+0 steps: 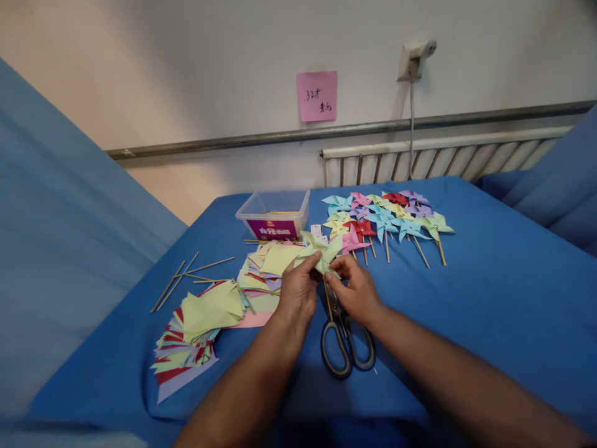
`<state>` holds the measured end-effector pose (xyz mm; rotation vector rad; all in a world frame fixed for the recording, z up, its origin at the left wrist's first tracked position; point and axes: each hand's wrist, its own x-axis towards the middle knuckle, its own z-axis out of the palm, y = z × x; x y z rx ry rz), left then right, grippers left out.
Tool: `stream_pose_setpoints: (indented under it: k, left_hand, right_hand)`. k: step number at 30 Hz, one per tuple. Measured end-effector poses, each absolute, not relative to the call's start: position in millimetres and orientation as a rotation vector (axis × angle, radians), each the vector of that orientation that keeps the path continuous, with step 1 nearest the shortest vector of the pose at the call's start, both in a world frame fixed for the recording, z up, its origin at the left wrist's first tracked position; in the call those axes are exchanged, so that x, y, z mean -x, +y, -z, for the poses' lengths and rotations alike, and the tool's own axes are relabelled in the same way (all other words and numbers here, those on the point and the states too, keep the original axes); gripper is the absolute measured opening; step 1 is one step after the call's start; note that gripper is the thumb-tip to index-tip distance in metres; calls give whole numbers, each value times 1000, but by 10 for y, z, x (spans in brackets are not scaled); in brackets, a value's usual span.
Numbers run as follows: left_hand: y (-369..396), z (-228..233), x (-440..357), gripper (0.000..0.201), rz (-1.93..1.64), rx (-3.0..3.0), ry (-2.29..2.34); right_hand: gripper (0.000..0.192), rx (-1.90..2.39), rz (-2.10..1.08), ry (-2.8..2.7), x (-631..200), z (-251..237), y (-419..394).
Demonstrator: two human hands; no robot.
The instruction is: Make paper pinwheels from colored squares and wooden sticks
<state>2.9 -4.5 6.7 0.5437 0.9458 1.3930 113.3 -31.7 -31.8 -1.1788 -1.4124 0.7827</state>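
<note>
A pale green paper pinwheel (321, 250) is held up between my two hands over the middle of the table. My left hand (301, 283) grips it from the left, thumb across the paper. Closed at its lower right edge, my right hand (357, 289) pinches the pinwheel near its stick (328, 300), which points down toward me. Just under my hands lie scissors (339, 354) with dark handles; their blades are partly hidden by my fingers. The far side of the pinwheel is out of sight.
Finished pinwheels (382, 218) in several colours lie back right on the blue tablecloth (466, 323). Fanned paper stacks (212, 311) and loose sticks (180, 280) are at left. A clear plastic box (275, 211) stands behind, near a small white box (316, 231).
</note>
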Motion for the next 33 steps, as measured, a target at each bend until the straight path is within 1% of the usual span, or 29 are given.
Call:
stream_pose_setpoints:
  k: [2, 5, 9, 12, 18, 20, 22, 27, 31, 33]
  left_hand:
    - [-59, -79, -50, 25, -1431, -577, 953]
    - [-81, -90, -75, 30, -1444, -618, 965]
    - [-93, -86, -83, 38, -1453, -681, 1019]
    - [-105, -72, -85, 38, -1421, -735, 1021]
    - [-152, -41, -74, 40, -1260, -895, 1041]
    - [-155, -67, -52, 36, -1192, -915, 983]
    - [-147, -111, -26, 31, -1127, -881, 895]
    - [-99, -189, 17, 36, -1043, -721, 904]
    - [-86, -184, 47, 25, -979, -760, 920]
    - [-87, -182, 64, 23, -961, -785, 916]
  right_hand:
    - [19, 1145, -928, -1249, -1117, 343, -294]
    - [26, 1042, -1088, -1062, -1107, 362, -243]
    - [38, 902, -1210, -879, -1124, 313, -199]
    - [42, 859, -1271, -827, -1145, 255, -200]
    - [39, 934, -1210, -810, -1216, 199, -206]
    - [39, 948, -1230, -788, -1253, 201, -189]
    - [40, 959, -1248, -781, -1291, 215, -164]
    - [41, 963, -1316, -822, -1374, 277, -108]
    - [44, 959, -1365, -834, -1413, 294, -94]
    - [43, 972, -1374, -848, -1423, 288, -95]
